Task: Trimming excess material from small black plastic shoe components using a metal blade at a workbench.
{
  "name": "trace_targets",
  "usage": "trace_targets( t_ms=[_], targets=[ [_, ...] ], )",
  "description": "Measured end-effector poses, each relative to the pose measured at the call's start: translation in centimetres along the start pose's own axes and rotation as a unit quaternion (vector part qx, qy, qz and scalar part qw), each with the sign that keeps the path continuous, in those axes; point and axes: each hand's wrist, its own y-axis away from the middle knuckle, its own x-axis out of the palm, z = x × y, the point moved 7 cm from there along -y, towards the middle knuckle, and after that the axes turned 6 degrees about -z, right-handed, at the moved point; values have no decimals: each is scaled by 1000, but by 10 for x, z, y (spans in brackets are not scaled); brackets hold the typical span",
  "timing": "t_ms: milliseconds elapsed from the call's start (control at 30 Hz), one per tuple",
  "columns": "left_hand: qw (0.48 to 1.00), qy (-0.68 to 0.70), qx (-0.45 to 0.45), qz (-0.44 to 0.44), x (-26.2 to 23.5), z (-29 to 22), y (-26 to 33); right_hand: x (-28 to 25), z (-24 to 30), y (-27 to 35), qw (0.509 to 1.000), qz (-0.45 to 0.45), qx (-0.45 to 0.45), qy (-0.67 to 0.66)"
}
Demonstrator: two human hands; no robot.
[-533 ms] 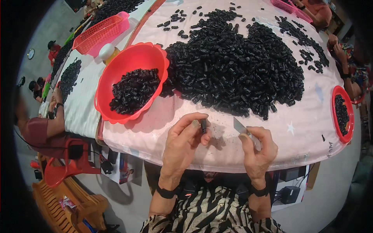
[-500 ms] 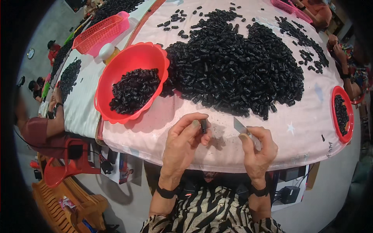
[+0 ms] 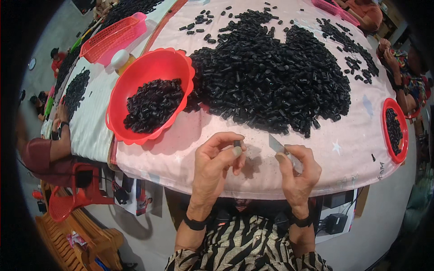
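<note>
Between the thumb and fingers of my left hand [image 3: 216,162] is a small black cylindrical plastic part [image 3: 237,143], mostly covered by the fingertips. My right hand [image 3: 299,170] grips a knife [image 3: 275,144] with a flat, pointed grey blade, which slants up and to the left. The blade and the black part are a short gap apart, above the cloth. Just beyond both hands lies a large heap of similar black parts [image 3: 266,77]. To the left of my left hand, a red scalloped bowl [image 3: 116,101] holds a pile of the same parts.
A pink cloth [image 3: 181,169] with stars covers the table. At right stands a red oval tray [image 3: 402,151] of black parts; at far left, a red basket [image 3: 97,47] and a white-capped bottle [image 3: 120,59]. Other people sit around, one sleeve [image 3: 38,156] at left. A wooden bench [image 3: 74,244] is lower left.
My left fingers have shifted around the black part, so less of it shows. The knife has moved slightly left and up. The whole view has shifted a little.
</note>
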Motion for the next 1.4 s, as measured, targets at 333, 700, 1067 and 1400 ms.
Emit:
trace_targets(
  t_ms=[333,700,1067,1400],
  targets=[
    [995,60,-74,20,19,15,-3,7,13,-2,997,53,-35,-44],
    [994,58,-88,19,16,19,-2,18,15,2,988,79,-118,-68],
    [994,51,-98,19,12,22,0,19,15,5,987,91,-122,-44],
    [997,30,-69,11,13,24,1,23,17,5,986,78,-147,-5]
  ],
)
